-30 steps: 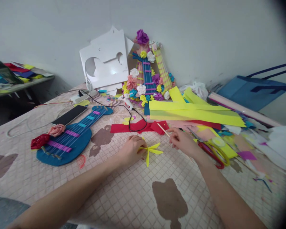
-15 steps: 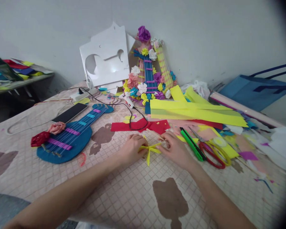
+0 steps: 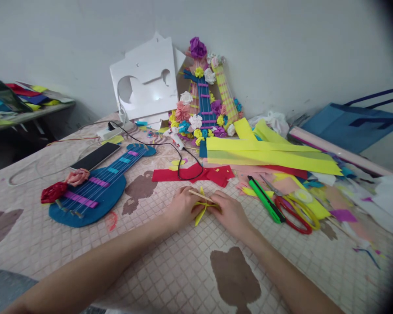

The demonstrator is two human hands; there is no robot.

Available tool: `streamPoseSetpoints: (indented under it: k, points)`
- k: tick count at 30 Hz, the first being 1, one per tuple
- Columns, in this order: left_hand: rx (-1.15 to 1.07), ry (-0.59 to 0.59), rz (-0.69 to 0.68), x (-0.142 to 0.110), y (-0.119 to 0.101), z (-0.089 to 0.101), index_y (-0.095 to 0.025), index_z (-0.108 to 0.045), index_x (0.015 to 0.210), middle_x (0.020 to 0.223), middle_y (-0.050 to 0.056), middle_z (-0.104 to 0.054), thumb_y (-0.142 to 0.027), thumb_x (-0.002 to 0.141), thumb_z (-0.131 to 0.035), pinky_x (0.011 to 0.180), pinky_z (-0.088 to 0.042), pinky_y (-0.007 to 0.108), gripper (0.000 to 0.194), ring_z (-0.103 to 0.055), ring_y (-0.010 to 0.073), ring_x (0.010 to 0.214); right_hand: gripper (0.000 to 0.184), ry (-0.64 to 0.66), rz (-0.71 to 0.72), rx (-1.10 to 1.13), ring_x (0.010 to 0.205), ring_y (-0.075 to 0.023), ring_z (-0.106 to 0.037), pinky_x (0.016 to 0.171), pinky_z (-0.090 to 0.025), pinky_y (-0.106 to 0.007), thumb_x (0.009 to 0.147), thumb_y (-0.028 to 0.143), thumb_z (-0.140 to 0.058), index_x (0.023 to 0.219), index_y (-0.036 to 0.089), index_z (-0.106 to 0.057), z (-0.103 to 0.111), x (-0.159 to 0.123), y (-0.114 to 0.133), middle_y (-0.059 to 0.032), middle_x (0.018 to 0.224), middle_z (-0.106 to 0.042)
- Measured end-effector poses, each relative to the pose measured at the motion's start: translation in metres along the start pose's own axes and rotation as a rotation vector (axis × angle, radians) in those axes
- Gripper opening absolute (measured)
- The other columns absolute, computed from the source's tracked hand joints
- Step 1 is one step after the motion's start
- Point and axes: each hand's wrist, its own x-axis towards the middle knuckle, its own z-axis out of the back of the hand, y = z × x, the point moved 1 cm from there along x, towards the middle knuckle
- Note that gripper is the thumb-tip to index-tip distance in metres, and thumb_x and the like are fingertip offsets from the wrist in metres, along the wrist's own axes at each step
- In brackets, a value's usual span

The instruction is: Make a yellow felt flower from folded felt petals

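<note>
In the middle of the table, my left hand [image 3: 183,206] is closed on the left side of a yellow paper flower [image 3: 200,215] with narrow petals. My right hand [image 3: 228,212] is closed at the flower's right side, its fingers around one end of a thin wooden stick [image 3: 199,195]. The stick slants across above the flower, its far end close to my left fingers. My fingers hide part of the petals. Just beyond both hands lies a red strip [image 3: 170,175] with a black cord over it.
Right of my hands lie a green utility knife [image 3: 265,200] and red-and-yellow-handled scissors [image 3: 293,213], near yellow strips [image 3: 268,155] and scraps. A blue toy guitar [image 3: 108,198], a phone [image 3: 95,156] and a power strip [image 3: 109,131] are left. A glue gun [image 3: 176,138] lies before flower-decorated guitars [image 3: 205,100].
My right hand has moved left from beside the scissors to the flower, bringing the stick over it. The green knife came into full view. My left hand stays at the flower.
</note>
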Motion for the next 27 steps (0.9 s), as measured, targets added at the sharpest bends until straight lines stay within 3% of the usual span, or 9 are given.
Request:
streamPoseSetpoints:
  k: [4, 8, 16, 21, 27]
  points:
    - [0.037, 0.021, -0.017, 0.001, -0.001, 0.0, -0.019, -0.061, 0.084, 0.09, 0.003, -0.061, -0.013, 0.082, -0.055, 0.089, -0.039, 0.036, 0.009, -0.053, 0.0191, 0.091, 0.016, 0.028, 0.04, 0.046, 0.072, -0.0136, -0.055, 0.062, -0.037, -0.024, 0.086, 0.017, -0.05, 0.07, 0.02, -0.05, 0.002, 0.0, 0.001, 0.0009, 0.079, -0.054]
    - [0.017, -0.036, -0.018, 0.001, 0.003, -0.001, -0.018, -0.061, 0.084, 0.089, 0.004, -0.063, -0.016, 0.083, -0.055, 0.088, -0.039, 0.036, 0.006, -0.053, 0.0199, 0.092, 0.004, 0.019, 0.039, 0.146, 0.082, -0.0152, -0.058, 0.069, -0.042, -0.025, 0.083, 0.024, -0.055, 0.087, 0.021, -0.054, 0.011, 0.003, -0.011, -0.001, 0.092, -0.058]
    - [-0.007, -0.051, 0.002, 0.002, 0.003, 0.0, -0.017, -0.059, 0.08, 0.086, 0.004, -0.064, -0.016, 0.082, -0.054, 0.083, -0.041, 0.034, 0.005, -0.056, 0.0189, 0.087, 0.016, -0.205, -0.124, 0.117, 0.088, -0.0217, -0.057, 0.076, -0.043, -0.034, 0.088, 0.027, -0.041, 0.092, 0.02, -0.055, 0.022, 0.013, -0.044, -0.0079, 0.093, -0.062]
    - [-0.01, -0.045, 0.005, 0.002, 0.005, -0.001, -0.018, -0.059, 0.079, 0.085, 0.004, -0.063, -0.015, 0.081, -0.055, 0.083, -0.041, 0.034, 0.005, -0.056, 0.0183, 0.086, 0.016, -0.282, -0.212, 0.145, 0.076, -0.0195, -0.059, 0.069, -0.045, -0.032, 0.086, 0.032, -0.043, 0.088, 0.02, -0.054, 0.027, 0.01, -0.055, -0.0066, 0.088, -0.064]
    - [-0.025, -0.057, 0.015, 0.0, 0.004, 0.0, -0.017, -0.059, 0.079, 0.084, 0.004, -0.064, -0.015, 0.08, -0.055, 0.082, -0.041, 0.034, 0.005, -0.055, 0.0184, 0.085, 0.015, -0.28, -0.328, 0.184, 0.063, -0.0167, -0.06, 0.059, -0.045, -0.028, 0.077, 0.036, -0.052, 0.08, 0.021, -0.049, 0.028, 0.021, -0.075, -0.0016, 0.074, -0.063]
